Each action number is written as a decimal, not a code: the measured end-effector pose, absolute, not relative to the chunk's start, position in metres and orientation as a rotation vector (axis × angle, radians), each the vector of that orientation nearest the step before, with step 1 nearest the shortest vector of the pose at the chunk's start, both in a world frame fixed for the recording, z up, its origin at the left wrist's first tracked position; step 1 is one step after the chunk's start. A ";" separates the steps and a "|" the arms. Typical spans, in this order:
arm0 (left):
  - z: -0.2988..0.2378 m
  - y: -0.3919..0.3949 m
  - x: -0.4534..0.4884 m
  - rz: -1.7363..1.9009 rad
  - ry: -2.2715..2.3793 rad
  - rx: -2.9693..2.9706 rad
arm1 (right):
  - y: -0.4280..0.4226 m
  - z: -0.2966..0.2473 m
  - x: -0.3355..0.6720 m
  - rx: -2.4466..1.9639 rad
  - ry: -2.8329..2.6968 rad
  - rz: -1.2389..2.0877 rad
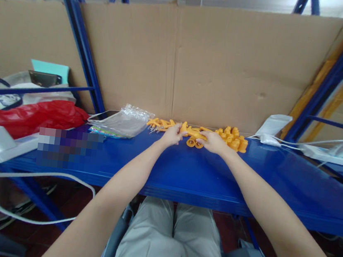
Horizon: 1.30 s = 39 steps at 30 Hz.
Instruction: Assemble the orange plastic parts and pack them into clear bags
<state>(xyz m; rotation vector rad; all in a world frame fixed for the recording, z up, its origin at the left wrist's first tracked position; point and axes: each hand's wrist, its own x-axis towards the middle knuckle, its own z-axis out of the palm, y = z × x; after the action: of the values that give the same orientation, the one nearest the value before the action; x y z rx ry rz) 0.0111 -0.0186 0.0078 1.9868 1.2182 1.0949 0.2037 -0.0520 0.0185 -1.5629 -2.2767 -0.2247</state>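
Both hands reach to the back of the blue shelf, among small orange plastic pieces. My left hand (172,136) is closed, its thumb and fingers around an orange plastic piece (184,128) that sticks out above them. To its right, my right hand (214,142) has its fingers closed at the end of another orange part (200,135); the exact shape is too small to make out. Two round orange cups (195,143) lie just below, between the hands. Left of the hands is a pile of orange pieces with metal chains (156,124). Several orange cup-like parts (235,140) stand clustered at the right.
A cardboard panel (216,67) closes off the back of the blue shelf (181,175). Clear plastic bags (122,122) lie left of the pieces, with a red bag (47,119) farther left. A white device with cables (273,128) stands on the right. Blue posts (87,47) frame the sides.
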 end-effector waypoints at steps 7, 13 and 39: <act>0.005 -0.014 0.012 1.111 1.245 2.009 | -0.055 0.023 0.205 -1.546 -2.308 -0.210; 0.000 -0.007 0.011 1.091 1.222 2.059 | -0.055 0.023 0.205 -1.550 -2.302 -0.201; 0.000 -0.008 0.003 0.993 1.283 2.344 | -0.051 0.015 0.207 -1.518 -2.262 -0.213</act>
<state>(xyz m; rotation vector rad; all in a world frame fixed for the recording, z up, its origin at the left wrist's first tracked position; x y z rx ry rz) 0.0031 -0.0084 0.0000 2.3435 1.2827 0.9925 0.2073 -0.0512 0.0148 -1.5178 -2.2615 -0.2128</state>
